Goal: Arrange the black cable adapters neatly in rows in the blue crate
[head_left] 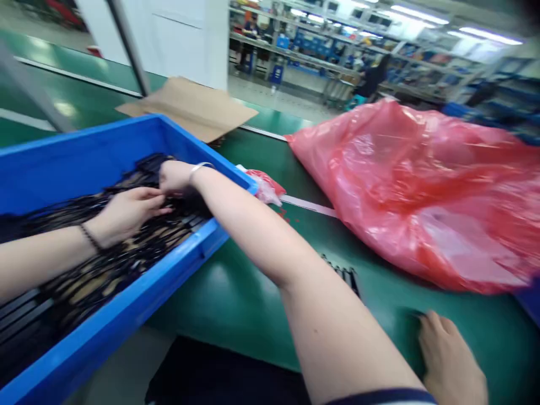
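My left hand (172,177), a bangle at its wrist, reaches into the blue bin (122,304) among thin black parts (122,270); its fingers are closed and what they grip is hidden. At the lower right my right hand (451,360) rests low over the green table (236,298), blurred, fingers curled together near a small dark shape too smeared to name. Several black parts (346,275) lie on the table between my left arm and the red bag.
Another person's hand (126,214) with a dark bracelet touches or nearly touches my left hand in the bin. A large red plastic bag (422,191) covers the right side. Brown cardboard (194,107) and a small red-and-white bag (265,185) lie beyond the bin.
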### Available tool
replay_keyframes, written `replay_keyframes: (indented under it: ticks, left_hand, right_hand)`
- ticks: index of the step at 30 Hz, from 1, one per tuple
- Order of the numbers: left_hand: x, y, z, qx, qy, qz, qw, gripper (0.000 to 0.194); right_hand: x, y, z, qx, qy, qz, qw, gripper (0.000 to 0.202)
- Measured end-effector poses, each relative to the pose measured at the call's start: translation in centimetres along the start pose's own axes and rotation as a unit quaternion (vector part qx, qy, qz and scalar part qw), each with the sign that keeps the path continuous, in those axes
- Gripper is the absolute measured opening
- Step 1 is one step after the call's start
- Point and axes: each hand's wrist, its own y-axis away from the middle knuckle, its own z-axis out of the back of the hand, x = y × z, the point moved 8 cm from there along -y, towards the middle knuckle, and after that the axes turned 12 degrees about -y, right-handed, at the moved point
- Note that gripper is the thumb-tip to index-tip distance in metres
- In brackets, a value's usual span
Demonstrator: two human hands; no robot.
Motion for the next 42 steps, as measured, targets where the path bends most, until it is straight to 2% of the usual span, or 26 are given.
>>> replay_keyframes:
  ticks: [2, 4, 10, 20, 26, 33, 35, 39, 42]
  left_hand:
    - [-0.5, 0.3, -0.2, -0.003, 0.015, -0.021, 1.0, 0.009]
    - [-0.3, 0.0, -0.1, -0.003, 0.024, -0.025, 0.999, 0.009]
    - [0.5, -0.5, 0.3, -0.003, 0.039, -0.02, 0.999, 0.01]
    - [0.7, -0.7, 0.4, -0.009, 0.051, -0.008, 0.999, 0.003]
    - [0.7, -0.8, 0.4, -0.001, 0.068, -0.003, 0.998, 0.003]
    - [0.0, -0.3, 0.2, -0.004, -0.014, -0.045, 0.999, 0.007]
    - [0.0, -0.1, 0.2, -0.017, -0.011, -0.055, 0.998, 0.008]
    - [-0.4, 0.1, 0.3, -0.03, 0.045, -0.083, 0.995, 0.012]
    - [-0.4, 0.0, 0.6, -0.037, 0.075, -0.083, 0.993, 0.013]
  right_hand:
    - [2.5, -0.7, -0.3, 0.003, 0.034, 0.105, 0.994, 0.021]
    - [2.7, -1.1, -0.7, 0.017, 0.033, 0.127, 0.991, 0.02]
    - [1.1, -1.8, -0.9, 0.021, -0.019, 0.086, 0.996, 0.014]
    - [1.2, -1.5, -0.9, 0.016, 0.011, 0.059, 0.998, 0.017]
    - [1.1, -1.9, -1.4, 0.037, 0.012, 0.074, 0.996, 0.017]
    - [1.0, -1.5, -1.2, 0.05, 0.069, 0.044, 0.995, 0.02]
    - [0.9, -1.4, -1.5, 0.067, 0.049, 0.037, 0.996, 0.018]
    - [0.1, -1.7, -2.2, 0.093, -0.059, 0.029, 0.993, 0.014]
    - [-0.3, -2.4, -2.1, 0.073, -0.08, 0.041, 0.993, 0.012]
